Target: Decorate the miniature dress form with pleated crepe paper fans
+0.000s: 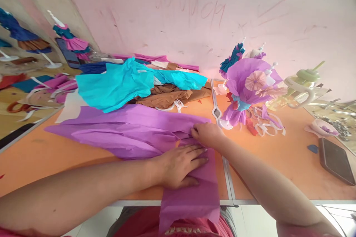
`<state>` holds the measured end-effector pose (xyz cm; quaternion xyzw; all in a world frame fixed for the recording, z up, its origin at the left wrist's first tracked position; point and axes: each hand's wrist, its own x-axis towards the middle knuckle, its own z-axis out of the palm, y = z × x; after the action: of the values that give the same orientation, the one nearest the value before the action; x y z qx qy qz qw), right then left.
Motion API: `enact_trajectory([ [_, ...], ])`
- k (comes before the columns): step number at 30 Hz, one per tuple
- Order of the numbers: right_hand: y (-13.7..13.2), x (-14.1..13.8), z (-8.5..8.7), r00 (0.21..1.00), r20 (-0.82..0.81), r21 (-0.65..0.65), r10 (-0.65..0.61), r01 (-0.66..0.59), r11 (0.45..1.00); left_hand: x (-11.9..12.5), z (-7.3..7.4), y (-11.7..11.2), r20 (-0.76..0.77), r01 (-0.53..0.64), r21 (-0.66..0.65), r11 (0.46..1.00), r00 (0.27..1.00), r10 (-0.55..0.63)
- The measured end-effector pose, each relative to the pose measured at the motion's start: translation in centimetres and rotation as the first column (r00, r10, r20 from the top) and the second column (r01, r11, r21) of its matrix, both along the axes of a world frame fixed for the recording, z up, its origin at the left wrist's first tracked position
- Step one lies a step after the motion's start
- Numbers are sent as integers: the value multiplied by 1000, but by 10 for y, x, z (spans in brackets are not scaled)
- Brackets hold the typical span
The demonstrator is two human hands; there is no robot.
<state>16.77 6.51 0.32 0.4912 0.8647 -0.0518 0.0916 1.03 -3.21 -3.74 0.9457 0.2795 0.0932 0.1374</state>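
Note:
A long sheet of purple crepe paper (pixel 130 129) lies across the orange table (pixel 278 155) and hangs over its near edge. My left hand (pixel 180 164) lies flat on the paper with the fingers stretched out, pressing it down. Just beyond it, my right hand (pixel 207 133) is closed in a pinch on a fold of the same purple paper.
Turquoise paper (pixel 119 83) and brown paper (pixel 164 96) are heaped behind the purple sheet. A purple paper bouquet (pixel 250 85) with white ribbon scraps stands at right, beside a pale green bottle (pixel 304 77). A dark tablet (pixel 335 159) lies far right. Paper-dressed stands (pixel 69 42) sit at back left.

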Motion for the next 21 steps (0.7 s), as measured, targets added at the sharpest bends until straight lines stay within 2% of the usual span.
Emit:
enact_trajectory([
  [6, -4, -2, 3, 1000, -18, 33, 26, -25, 999, 1, 2, -1, 7, -10, 14, 1000, 1000, 10],
  [14, -4, -8, -3, 1000, -26, 21, 8, -7, 1000, 3, 1, -3, 21, -19, 48, 999, 1000, 18],
  [18, 0, 14, 12, 997, -74, -5, -24, 24, 1000, 0, 2, 0, 13, 29, 145, 989, 999, -31],
  [21, 2, 39, 24, 978, -207, -132, -33, 6, 991, -10, 7, 8, -15, 59, 268, 962, 998, -57],
])
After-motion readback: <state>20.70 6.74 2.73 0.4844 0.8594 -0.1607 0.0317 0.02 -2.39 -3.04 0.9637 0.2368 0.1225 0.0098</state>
